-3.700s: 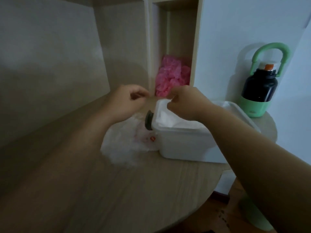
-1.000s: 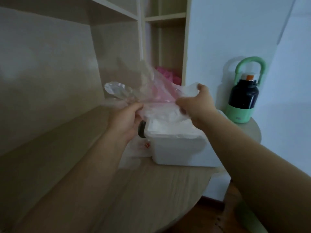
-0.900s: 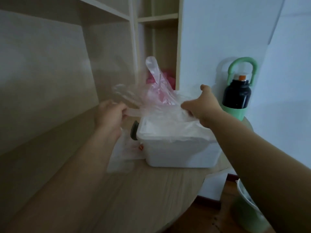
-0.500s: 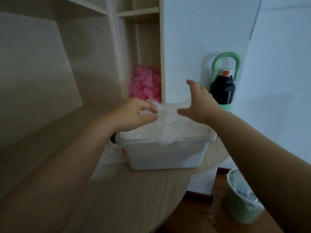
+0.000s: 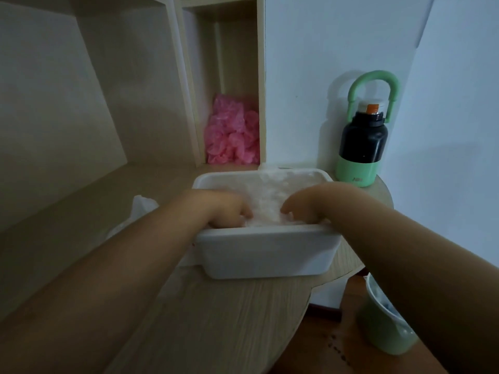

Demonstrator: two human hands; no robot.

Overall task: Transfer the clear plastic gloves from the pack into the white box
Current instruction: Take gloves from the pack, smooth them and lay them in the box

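Head cam, the only view. Both arms reach fwd over the table [image 5: 216,327] & down into the white box [image 5: 266,252], which sits near the table's rounded right edge. The box is open on top & packed w/ the clear plastic gloves [image 5: 271,195], a crinkly whitish heap up to about rim level.

The left hand [image 5: 228,211] is inside the box at the near-left corner, knuckles up, fingers [image 5: 247,214] bent down w/ tips sunk in the gloves. The right hand [image 5: 306,209] mirrors it at near-right, thumb out toward the left hand, other fingers hidden behind the near rim. Only a narrow strip of gloves shows btwn the two hands. Pressing or pinching the plastic? Can't tell for either hand, as the tips are buried or hidden.

The pack [image 5: 143,209], limp clear plastic, lies on the table just left of the box, mostly hidden behind the left forearm.

Behind is a shelf unit [image 5: 186,76] w/ a pink crumpled bundle [image 5: 232,136] in the narrow compartment behind the box. A black & green bottle [image 5: 361,147] w/ a green loop handle stands upright at the table's far right, near the box's far-right corner, not touching it. A green bin [image 5: 383,330] sits on the floor lower right, partly behind the right forearm.
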